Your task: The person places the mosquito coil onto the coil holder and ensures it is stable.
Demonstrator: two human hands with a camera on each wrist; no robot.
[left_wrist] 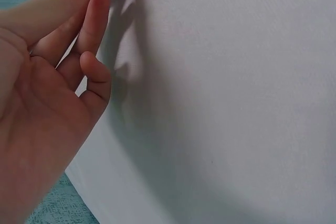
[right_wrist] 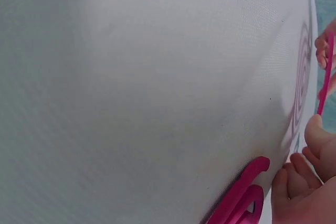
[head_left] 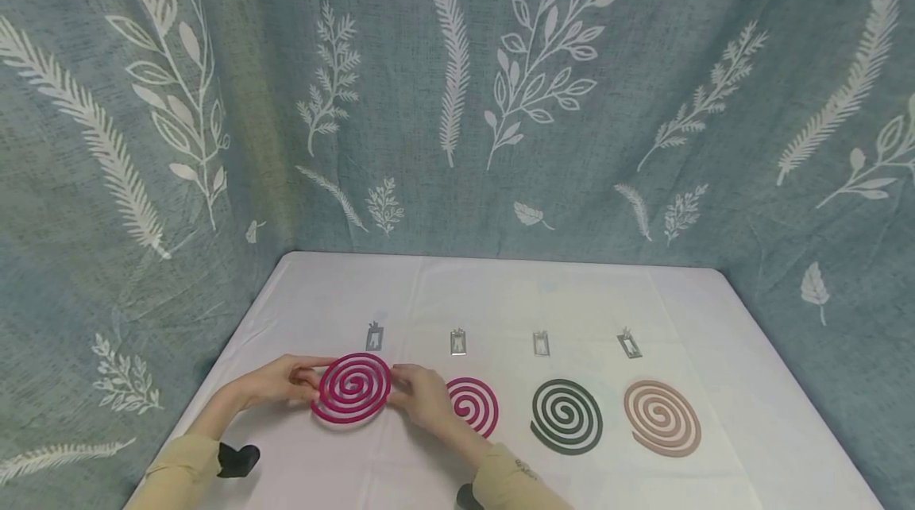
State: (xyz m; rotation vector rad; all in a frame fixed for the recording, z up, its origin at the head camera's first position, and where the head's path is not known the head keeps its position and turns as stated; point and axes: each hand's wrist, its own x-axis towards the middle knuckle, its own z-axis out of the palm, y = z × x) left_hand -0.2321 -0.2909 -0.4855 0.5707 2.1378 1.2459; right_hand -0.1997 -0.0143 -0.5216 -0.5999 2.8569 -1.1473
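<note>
A magenta mosquito coil (head_left: 355, 384) is held off the white table between both hands, its shadow falling on the cloth below. My left hand (head_left: 289, 379) pinches its left edge, while my right hand (head_left: 425, 399) grips the right edge between thumb and fingers. The right wrist view shows the raised coil (right_wrist: 326, 77) nearly edge-on. Beside my right forearm lies a second magenta coil (head_left: 468, 407), partly covered by that arm. In the left wrist view, the left hand's (left_wrist: 58, 72) thumb and fingertips reach the top edge, where only a sliver of magenta shows.
Farther right on the table (head_left: 500, 295) lie a dark green coil (head_left: 566, 416) and a tan coil (head_left: 661, 417). Behind the coils runs a row of several small metal stands, the leftmost stand (head_left: 375, 337) behind the held coil. Patterned curtains (head_left: 400, 97) enclose the table's back and sides.
</note>
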